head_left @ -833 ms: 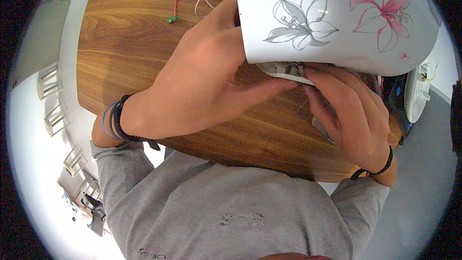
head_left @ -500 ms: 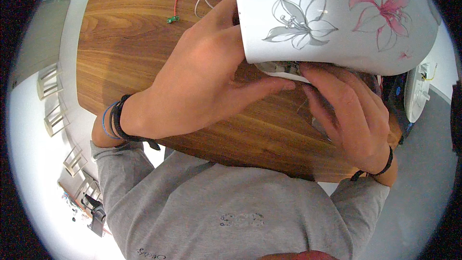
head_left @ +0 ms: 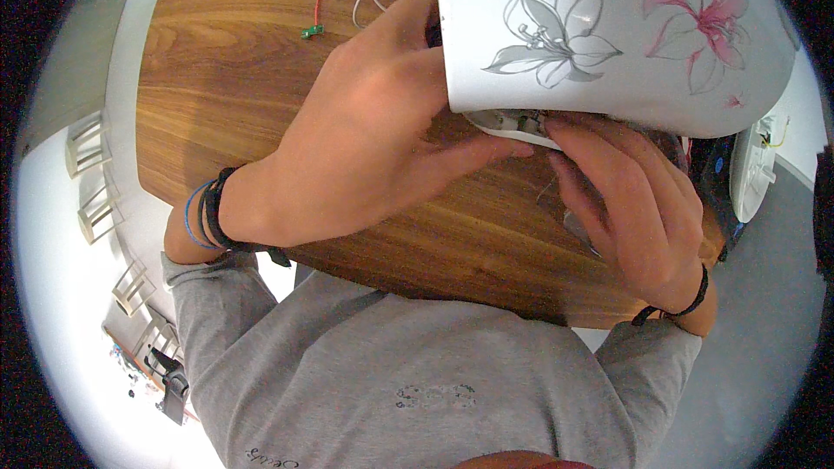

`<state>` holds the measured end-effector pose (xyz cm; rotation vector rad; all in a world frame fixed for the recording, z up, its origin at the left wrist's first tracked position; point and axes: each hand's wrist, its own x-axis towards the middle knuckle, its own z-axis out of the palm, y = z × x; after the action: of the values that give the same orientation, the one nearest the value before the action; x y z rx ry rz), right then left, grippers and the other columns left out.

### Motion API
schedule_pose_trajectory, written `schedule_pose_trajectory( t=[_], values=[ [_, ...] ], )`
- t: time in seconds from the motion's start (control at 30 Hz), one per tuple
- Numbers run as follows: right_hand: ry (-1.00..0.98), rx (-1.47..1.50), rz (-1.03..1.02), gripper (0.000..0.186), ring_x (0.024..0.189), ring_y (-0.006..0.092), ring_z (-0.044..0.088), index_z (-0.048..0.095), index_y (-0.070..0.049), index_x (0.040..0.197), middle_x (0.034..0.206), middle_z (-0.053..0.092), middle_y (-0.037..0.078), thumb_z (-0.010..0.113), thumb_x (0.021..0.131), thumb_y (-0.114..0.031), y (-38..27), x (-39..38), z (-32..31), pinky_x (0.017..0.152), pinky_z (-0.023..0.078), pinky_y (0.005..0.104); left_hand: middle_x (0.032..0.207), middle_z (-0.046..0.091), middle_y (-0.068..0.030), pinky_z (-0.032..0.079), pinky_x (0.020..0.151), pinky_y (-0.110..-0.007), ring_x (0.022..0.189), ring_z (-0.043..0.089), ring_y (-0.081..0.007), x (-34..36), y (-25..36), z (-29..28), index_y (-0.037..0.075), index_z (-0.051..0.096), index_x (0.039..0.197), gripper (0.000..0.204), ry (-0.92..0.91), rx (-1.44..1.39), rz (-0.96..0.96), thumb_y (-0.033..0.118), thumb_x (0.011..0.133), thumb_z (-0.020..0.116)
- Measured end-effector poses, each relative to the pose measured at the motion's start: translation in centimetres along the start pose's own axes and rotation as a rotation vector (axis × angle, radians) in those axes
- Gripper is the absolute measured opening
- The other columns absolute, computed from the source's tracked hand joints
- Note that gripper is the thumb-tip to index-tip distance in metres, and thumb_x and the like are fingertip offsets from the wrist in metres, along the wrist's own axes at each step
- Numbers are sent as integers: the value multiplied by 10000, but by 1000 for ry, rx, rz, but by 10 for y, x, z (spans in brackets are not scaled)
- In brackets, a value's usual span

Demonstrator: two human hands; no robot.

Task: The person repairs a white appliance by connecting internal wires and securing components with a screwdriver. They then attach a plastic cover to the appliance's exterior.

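Note:
A white, rounded appliance housing (head_left: 469, 43), printed with grey and pink lilies, lies tilted at the upper right. From under its near edge juts a curved white-rimmed part (head_left: 512, 133) with grey and dark pieces inside. My left hand (head_left: 373, 122) is curled at the housing's left edge, its fingers hidden behind it and its thumb stretched along the white rim. Closed around the right end of that part is my right hand (head_left: 634, 200), fingertips partly under the housing. Below those fingers sits a small translucent piece (head_left: 578, 230), too unclear to name.
A brown wooden table (head_left: 217, 95) spans the work area. Beyond my left hand lie a red wire with a green connector (head_left: 312, 32) and white wires (head_left: 360, 0). At the right stand a black object (head_left: 712, 174) and a white plastic part (head_left: 754, 178). White chairs (head_left: 95, 213) stand at far left.
The flowered housing has shifted slightly to the right. Both hands keep nearly the same hold.

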<state>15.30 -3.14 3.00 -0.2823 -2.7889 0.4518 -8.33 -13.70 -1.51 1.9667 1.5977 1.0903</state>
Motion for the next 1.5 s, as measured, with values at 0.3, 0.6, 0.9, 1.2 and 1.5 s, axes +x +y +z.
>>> schedule_pose_trajectory(
  t=[0.3, 0.6, 0.9, 1.2, 1.5],
  values=[
    [11, 15, -16, 423, 988, 320, 776, 695, 4, 1225, 1119, 782, 166, 849, 832, 32, 2, -2, 1, 863, 623, 392, 1304, 736, -96, 534, 1062, -426, 1225, 694, -278, -5, 0, -2, 76, 725, 1286, 553, -101, -1, -77, 96, 778, 940],
    [41, -20, -53, 446, 943, 290, 782, 703, -13, 1229, 1103, 793, 144, 875, 818, 5, 8, -4, 1, 816, 627, 361, 1308, 740, -118, 519, 1074, -435, 1261, 682, -320, -2, 0, -7, 65, 731, 1288, 531, -145, 14, -70, 61, 788, 910],
    [78, 19, -24, 473, 929, 305, 777, 698, -10, 1252, 1092, 789, 148, 873, 814, 16, 8, -8, 8, 816, 618, 370, 1314, 738, -121, 515, 1077, -447, 1263, 682, -331, -4, -2, -6, 63, 723, 1301, 518, -157, 23, -54, 38, 809, 882],
    [80, 67, 44, 476, 981, 317, 770, 695, -17, 1272, 1126, 778, 158, 853, 827, 42, 1, -9, 9, 866, 609, 379, 1291, 738, -116, 551, 1025, -408, 1223, 696, -286, -8, -6, 2, 53, 696, 1320, 536, -148, -19, -31, 62, 826, 901],
    [73, 43, 52, 480, 940, 323, 766, 706, -25, 1272, 1104, 778, 158, 860, 820, 28, 2, -11, 8, 833, 606, 385, 1304, 728, -108, 557, 1028, -398, 1230, 690, -276, -9, -7, 5, 48, 686, 1329, 554, -150, -140, -76, 38, 820, 904]
  ],
)
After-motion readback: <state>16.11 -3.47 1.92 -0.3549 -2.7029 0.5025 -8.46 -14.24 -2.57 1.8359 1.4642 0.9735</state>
